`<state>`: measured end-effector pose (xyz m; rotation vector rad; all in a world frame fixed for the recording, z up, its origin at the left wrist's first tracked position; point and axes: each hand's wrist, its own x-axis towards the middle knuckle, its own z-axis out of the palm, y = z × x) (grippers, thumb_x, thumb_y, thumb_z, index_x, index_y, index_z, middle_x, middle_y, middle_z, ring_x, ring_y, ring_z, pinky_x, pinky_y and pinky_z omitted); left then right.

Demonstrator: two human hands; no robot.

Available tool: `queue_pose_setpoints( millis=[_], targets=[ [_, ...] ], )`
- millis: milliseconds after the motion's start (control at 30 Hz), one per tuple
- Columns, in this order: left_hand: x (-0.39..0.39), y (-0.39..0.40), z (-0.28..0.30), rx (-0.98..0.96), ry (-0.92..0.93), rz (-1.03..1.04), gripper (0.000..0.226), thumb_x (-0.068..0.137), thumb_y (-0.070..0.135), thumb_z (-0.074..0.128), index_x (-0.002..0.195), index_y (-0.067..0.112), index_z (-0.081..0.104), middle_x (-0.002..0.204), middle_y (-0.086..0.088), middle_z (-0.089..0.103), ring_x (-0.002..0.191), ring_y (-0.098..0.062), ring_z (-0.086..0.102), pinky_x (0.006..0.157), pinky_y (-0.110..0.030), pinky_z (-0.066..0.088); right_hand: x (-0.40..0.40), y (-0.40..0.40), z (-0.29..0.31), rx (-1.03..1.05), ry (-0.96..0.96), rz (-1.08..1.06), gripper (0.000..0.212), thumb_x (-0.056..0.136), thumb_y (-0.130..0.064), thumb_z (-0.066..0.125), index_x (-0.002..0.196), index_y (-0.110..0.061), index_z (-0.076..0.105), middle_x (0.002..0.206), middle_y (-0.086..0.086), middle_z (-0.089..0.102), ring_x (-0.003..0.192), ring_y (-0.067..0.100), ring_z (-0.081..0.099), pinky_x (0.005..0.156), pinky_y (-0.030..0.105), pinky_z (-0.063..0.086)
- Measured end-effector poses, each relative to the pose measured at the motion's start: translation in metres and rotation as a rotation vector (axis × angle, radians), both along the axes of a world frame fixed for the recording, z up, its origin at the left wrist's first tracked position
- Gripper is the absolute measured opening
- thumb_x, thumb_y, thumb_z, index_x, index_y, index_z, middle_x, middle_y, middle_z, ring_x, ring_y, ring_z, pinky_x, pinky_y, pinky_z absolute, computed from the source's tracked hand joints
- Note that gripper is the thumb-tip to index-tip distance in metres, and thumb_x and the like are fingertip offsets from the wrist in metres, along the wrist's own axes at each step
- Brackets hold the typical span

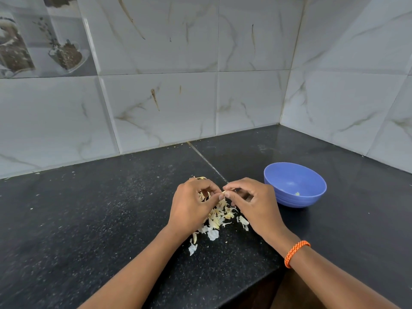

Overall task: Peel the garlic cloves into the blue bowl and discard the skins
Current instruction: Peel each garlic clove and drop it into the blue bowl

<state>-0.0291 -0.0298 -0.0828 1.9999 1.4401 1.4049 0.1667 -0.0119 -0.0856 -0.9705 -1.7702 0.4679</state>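
Fingers of both hands pinch one garlic clove between them, above the skins heaped on the bench. Just right of the right hand sits the blue bowl, a small pale piece inside; left hand hovers over the heap

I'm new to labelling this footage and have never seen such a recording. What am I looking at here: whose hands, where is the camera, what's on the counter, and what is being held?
No machine here: a person works with bare hands. The single picture comes from a camera worn on the head, looking forward and down. The left hand and right hand meet over a dark counter, both pinching one small garlic clove. Under them lies a heap of papery garlic skins. To the right stands a blue bowl with a small pale bit inside, too small to identify. An orange bracelet sits on the right wrist.
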Motion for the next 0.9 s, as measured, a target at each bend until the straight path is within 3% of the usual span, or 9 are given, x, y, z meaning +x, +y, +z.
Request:
queue_pose_setpoints(
  millis=[100, 300, 500, 633, 800, 900],
  targets=[
    [-0.002, -0.0012, 0.0018, -0.007, 0.02, 0.003, 0.015, 0.091, 0.028, 0.084, 0.078, 0.031, 0.076, 0.083, 0.018, 0.075, 0.087, -0.012, 0.068, 0.081, -0.033, 0.051, -0.0015, -0.0001, -0.0014, 0.018, -0.006, 0.004, 0.013, 0.091, -0.013, 0.084, 0.101, -0.021, 0.084, 0.094, -0.014, 0.078, 0.081, 0.01, 0.075, 0.07, 0.02, 0.057],
    [-0.0035, 0.0001, 0.0033, -0.047, 0.045, -0.029, 0.012, 0.086, 0.03, 0.076, 0.074, 0.029, 0.071, 0.079, 0.012, 0.073, 0.08, -0.016, 0.067, 0.078, -0.044, 0.055, -0.0012, 0.0033, -0.0044, 0.006, -0.004, 0.038, 0.015, 0.096, -0.01, 0.079, 0.105, -0.02, 0.084, 0.096, -0.012, 0.079, 0.078, 0.014, 0.076, 0.069, 0.028, 0.061],
    [-0.0032, -0.0014, 0.0064, -0.119, -0.037, -0.108, 0.02, 0.088, 0.012, 0.078, 0.074, 0.026, 0.074, 0.081, 0.008, 0.075, 0.081, -0.017, 0.068, 0.083, -0.048, 0.055, 0.0027, 0.0075, -0.0035, -0.186, 0.14, 0.146, 0.019, 0.101, -0.002, 0.069, 0.103, -0.017, 0.082, 0.096, -0.001, 0.08, 0.08, 0.024, 0.076, 0.058, 0.036, 0.06],
    [-0.0033, -0.0002, 0.0039, -0.123, -0.05, -0.156, 0.013, 0.089, 0.019, 0.076, 0.078, 0.025, 0.076, 0.083, 0.006, 0.076, 0.081, -0.018, 0.068, 0.086, -0.049, 0.055, 0.0022, 0.0066, -0.0013, -0.252, 0.22, 0.19, 0.018, 0.099, -0.003, 0.072, 0.108, -0.015, 0.081, 0.096, 0.004, 0.08, 0.076, 0.021, 0.074, 0.061, 0.038, 0.06],
    [-0.0058, 0.0033, 0.0015, -0.1, -0.049, -0.113, 0.015, 0.099, 0.02, 0.073, 0.091, 0.03, 0.078, 0.094, 0.011, 0.077, 0.087, -0.015, 0.069, 0.089, -0.053, 0.056, 0.0017, 0.0025, -0.0001, -0.292, 0.314, 0.18, 0.024, 0.097, -0.004, 0.076, 0.116, -0.018, 0.077, 0.09, 0.005, 0.08, 0.07, 0.017, 0.068, 0.061, 0.033, 0.057],
    [-0.0072, 0.0028, 0.0017, -0.102, 0.044, -0.051, 0.032, 0.106, 0.015, 0.065, 0.119, 0.04, 0.08, 0.102, 0.024, 0.077, 0.104, -0.005, 0.071, 0.096, -0.046, 0.058, -0.0003, 0.0004, 0.0001, -0.264, 0.319, 0.113, 0.025, 0.095, -0.005, 0.078, 0.115, -0.02, 0.076, 0.089, 0.001, 0.08, 0.074, 0.011, 0.071, 0.063, 0.028, 0.055]
  ],
)
